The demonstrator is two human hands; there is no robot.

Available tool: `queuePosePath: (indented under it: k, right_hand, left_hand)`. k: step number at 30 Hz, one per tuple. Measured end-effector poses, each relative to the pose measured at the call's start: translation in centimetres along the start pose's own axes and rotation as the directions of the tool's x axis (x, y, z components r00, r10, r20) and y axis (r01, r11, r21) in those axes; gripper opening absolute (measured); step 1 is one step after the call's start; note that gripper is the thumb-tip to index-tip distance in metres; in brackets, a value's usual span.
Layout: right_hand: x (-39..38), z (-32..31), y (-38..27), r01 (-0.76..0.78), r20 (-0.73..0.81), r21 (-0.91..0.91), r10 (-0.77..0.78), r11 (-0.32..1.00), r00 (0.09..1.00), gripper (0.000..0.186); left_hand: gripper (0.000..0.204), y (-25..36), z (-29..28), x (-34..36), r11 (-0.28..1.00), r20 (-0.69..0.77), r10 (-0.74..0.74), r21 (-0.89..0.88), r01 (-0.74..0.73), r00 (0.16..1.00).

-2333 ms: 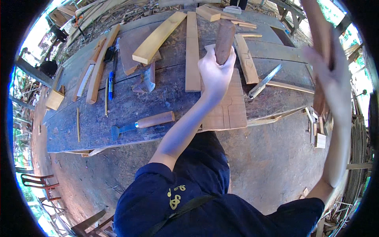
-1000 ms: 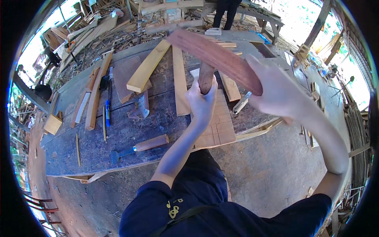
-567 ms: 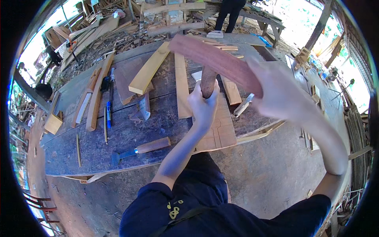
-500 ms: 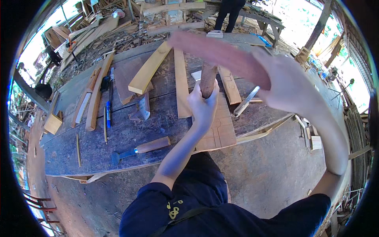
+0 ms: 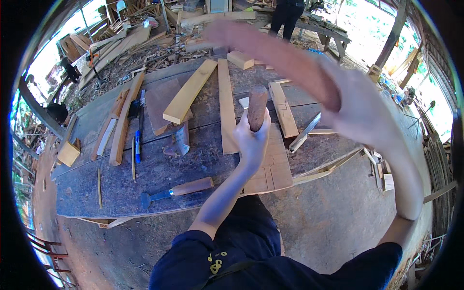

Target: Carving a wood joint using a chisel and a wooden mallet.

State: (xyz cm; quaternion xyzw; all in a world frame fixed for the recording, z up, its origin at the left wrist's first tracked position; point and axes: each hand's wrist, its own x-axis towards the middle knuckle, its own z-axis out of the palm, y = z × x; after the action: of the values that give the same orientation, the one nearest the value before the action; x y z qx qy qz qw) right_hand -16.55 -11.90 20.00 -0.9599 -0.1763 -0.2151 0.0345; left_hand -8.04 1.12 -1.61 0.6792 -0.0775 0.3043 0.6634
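My left hand (image 5: 252, 140) is closed around a round wooden chisel handle (image 5: 257, 104), held upright over a flat board (image 5: 270, 171) with lines marked on it. The blade end is hidden under my fist. Raised above and to the right, my right hand (image 5: 355, 104) grips a reddish-brown wooden club (image 5: 285, 58), smeared by motion. The club's far end reaches across beyond the chisel handle, apart from it. Just right of the board lies a wooden piece with cut slots (image 5: 283, 110). A second chisel (image 5: 193, 186) with a wooden handle rests near the table's front edge.
On the dark plank table (image 5: 130, 193) lie a long pale board (image 5: 226, 106), a thick yellowish block (image 5: 191, 92), a blue pen (image 5: 137, 146), wood strips (image 5: 126, 118) and a folding-type metal tool (image 5: 305, 133). Scrap wood piles up behind; a person's dark-trousered legs (image 5: 286, 21) stand at the back.
The club has lifted away from the top of the chisel handle, which now shows fully. My left hand keeps its hold on the handle; the whole view has shifted slightly.
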Motion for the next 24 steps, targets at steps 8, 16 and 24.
queuePosePath:
  k: [8,16,24]
  right_hand:
    - [-1.1,3.5,0.1,-0.235,0.287,0.127,0.191,0.964,0.939,0.058]
    - [-0.2,0.5,-0.9,-0.221,-0.028,0.235,0.234,0.947,0.972,0.067]
    - [-1.7,4.5,-0.5,-0.105,0.12,0.164,0.085,0.981,0.989,0.054]
  left_hand:
    - [0.023,-0.2,0.3,0.2,0.999,-0.027,0.011,-0.051,-0.012,1.0]
    - [0.017,-0.2,0.0,-0.2,0.995,-0.073,0.07,-0.067,-0.075,0.995]
    - [0.014,-0.4,-0.3,-0.1,0.996,-0.043,-0.014,-0.093,0.01,0.999]
